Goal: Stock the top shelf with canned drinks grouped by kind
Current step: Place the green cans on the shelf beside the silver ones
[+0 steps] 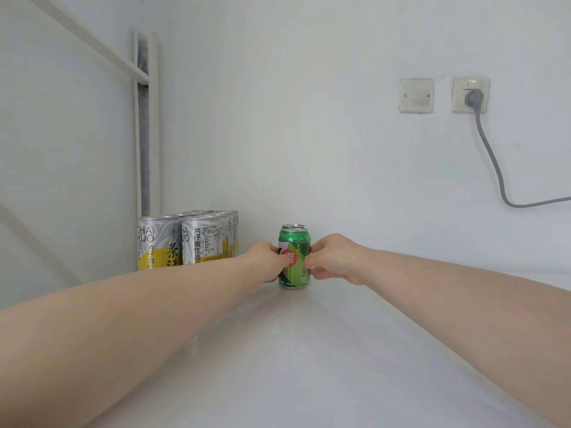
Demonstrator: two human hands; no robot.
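Gripping the front green can (296,242) from both sides. My left hand (265,262) has its fingers curled onto the can's left flank, and my right hand (336,261) has fingers and thumb curled onto its right flank. The can stands upright on the white shelf (324,350), toward the back and near the middle of its width.

Count, green cans: two. The rear green can (293,226) stands directly behind the front one and only its rim shows. I cannot tell whether the two touch.

Count, silver-and-yellow cans (202,239): two in the front row, with more lids in rows behind. At least six show. The full number cannot be read, since the front cans hide the rear ones. This group is packed tight in the left back corner, beside the upright post (147,134).

Edges and room: a strip of shelf surface separates the two groups, and my left hand lies across it. Right of the green cans the shelf surface runs on to the wall (309,118), and it also runs forward beneath my forearms.

On the wall, well above the shelf: one blank plate (416,95) and one socket (471,95) with one grey cable (494,168) leading off to the right.
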